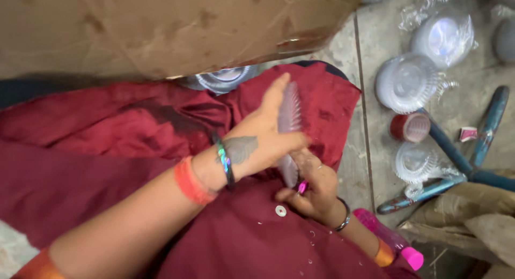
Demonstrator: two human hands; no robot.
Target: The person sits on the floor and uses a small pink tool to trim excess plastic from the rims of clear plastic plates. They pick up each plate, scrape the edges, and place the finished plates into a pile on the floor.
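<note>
My left hand [268, 126] lies flat against a stack of clear plastic lids [290, 113] held on edge over my lap. Its wrist carries a shiny bangle and an orange cuff. My right hand [314, 188] grips the bottom of the same stack from below, with a pink-tipped nail showing. Both hands rest above dark red cloth [161, 145] that covers my lap. Another clear plastic lid [222, 78] peeks out under the cardboard above.
A large brown cardboard sheet [161, 27] fills the top. On the concrete floor to the right lie stacks of clear lids [407, 83], a roll of red tape [410, 127], blue metal legs [461, 161] and a pink bottle [389, 239].
</note>
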